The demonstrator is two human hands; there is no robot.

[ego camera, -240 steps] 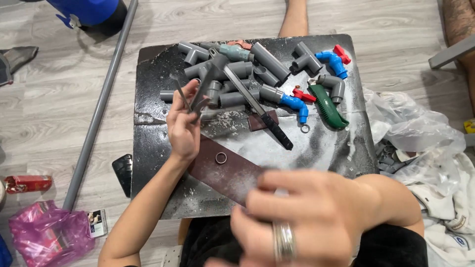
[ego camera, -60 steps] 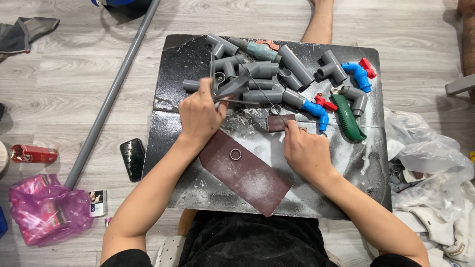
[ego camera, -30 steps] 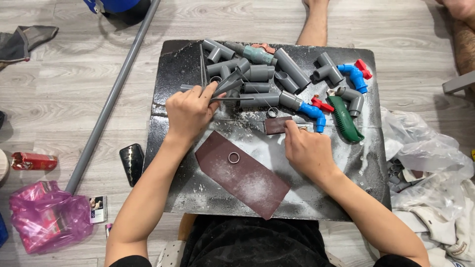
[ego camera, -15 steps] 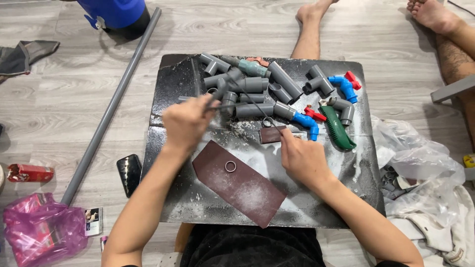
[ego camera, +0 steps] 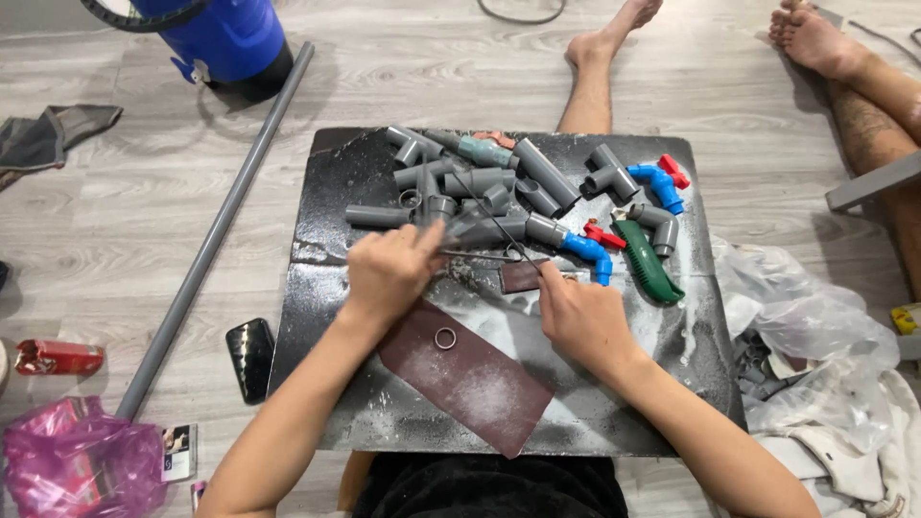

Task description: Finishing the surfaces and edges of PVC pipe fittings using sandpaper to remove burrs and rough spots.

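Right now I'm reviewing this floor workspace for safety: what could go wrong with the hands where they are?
The left hand and right hand are bare beside a thin metal blade, so a slip might nick a finger. White dust coats the dark board, which may make the crowded grey pipe fittings slide. The small ring on the sandpaper sheet could roll off.

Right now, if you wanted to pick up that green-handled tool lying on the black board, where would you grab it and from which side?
Probably by the ribbed green handle, coming from above on its right side. It lies flat and slanted on the black board, with bare board to its right, while grey pipe fittings crowd its upper end and the blue tap sits to its left. The right hand is nearest.
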